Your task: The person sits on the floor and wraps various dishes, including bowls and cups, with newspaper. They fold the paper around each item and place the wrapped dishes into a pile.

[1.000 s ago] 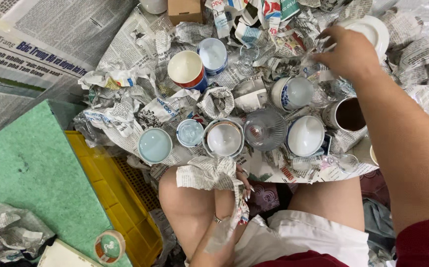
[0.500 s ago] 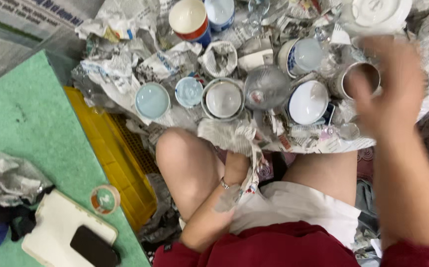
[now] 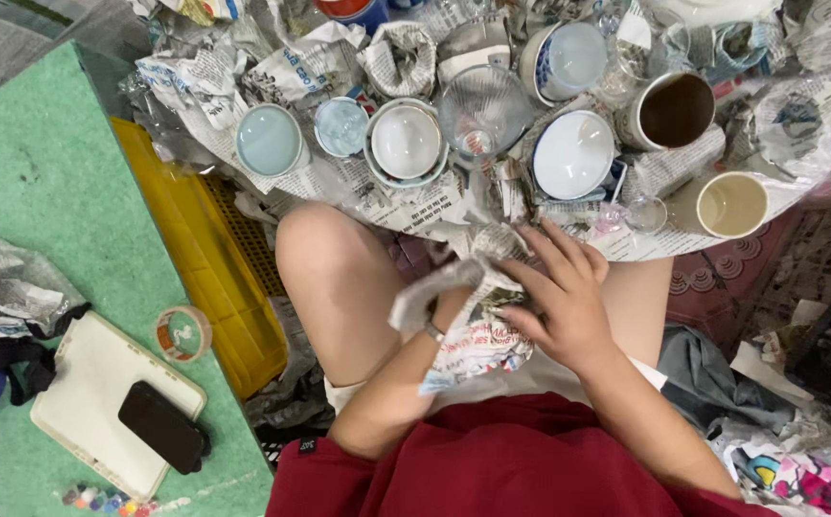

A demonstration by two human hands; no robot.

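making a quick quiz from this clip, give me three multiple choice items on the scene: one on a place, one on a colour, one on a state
1. Where does the roll of tape lie?
A. on the green mat
B. inside a cup
C. on the person's knee

2. What colour is the crate beside the person's leg?
A. blue
B. yellow
C. white

3. What are the hands doing?
A. both resting empty
B. lifting a cup off the table
C. holding a bundle wrapped in newspaper

Answers:
1. A, the tape sits on the green mat, near the white tray.
2. B, its rim and slatted side are yellow.
3. C, the right hand spreads over the newspaper bundle above the lap while the left hand, mostly hidden, supports it from beneath.
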